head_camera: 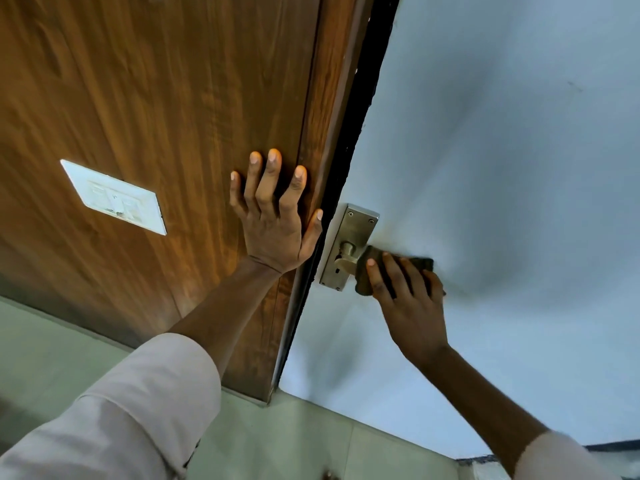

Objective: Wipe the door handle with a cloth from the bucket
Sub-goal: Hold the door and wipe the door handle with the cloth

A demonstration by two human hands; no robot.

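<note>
A metal door handle (347,257) on its steel backplate (353,230) is fixed to a pale grey door (502,168). My right hand (407,299) grips a dark cloth (367,268) wrapped around the lever, so most of the lever is hidden. My left hand (273,216) rests flat, fingers spread, on the brown wooden panel (156,98) just left of the door edge. No bucket is in view.
A white switch plate (114,197) is mounted on the wooden panel to the left. A dark gap (349,133) runs between the wooden frame and the door. Pale floor tiles (294,441) lie below.
</note>
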